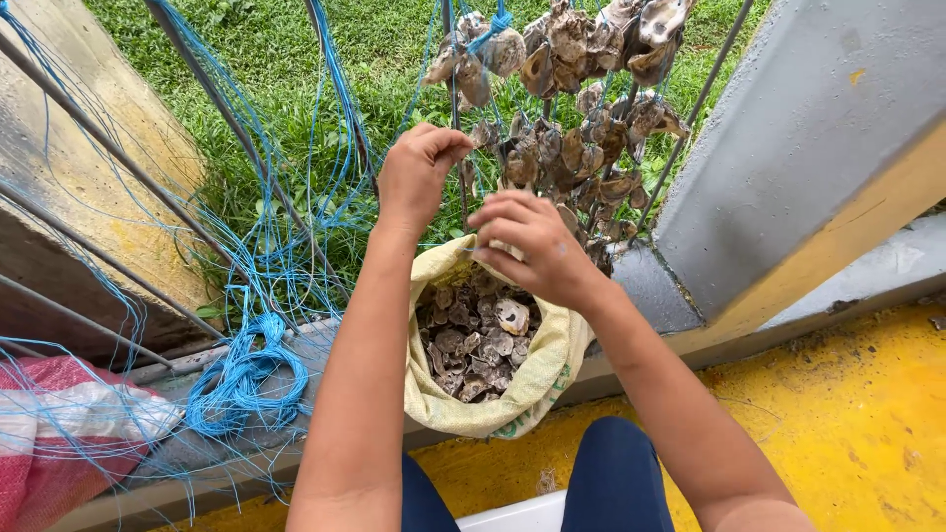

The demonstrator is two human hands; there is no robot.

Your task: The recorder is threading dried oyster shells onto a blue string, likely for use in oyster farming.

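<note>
The left hand [419,172] is closed, pinching a blue line [455,167] beside the hanging shells [581,128]. The right hand [532,246] is curled shut just under it, over the open sack [537,379] of loose shells. I cannot tell what it holds. The line is thin, so it could slip. A shell could then drop past the sack into the grass [286,59], or snag the tangled blue string [246,379] nearby.

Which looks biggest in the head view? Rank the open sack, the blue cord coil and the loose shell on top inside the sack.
1. Open sack, clearly largest.
2. Blue cord coil, smaller than the sack; it lies at a similar distance, so this seems fair.
3. Loose shell, by far the smallest.
</note>
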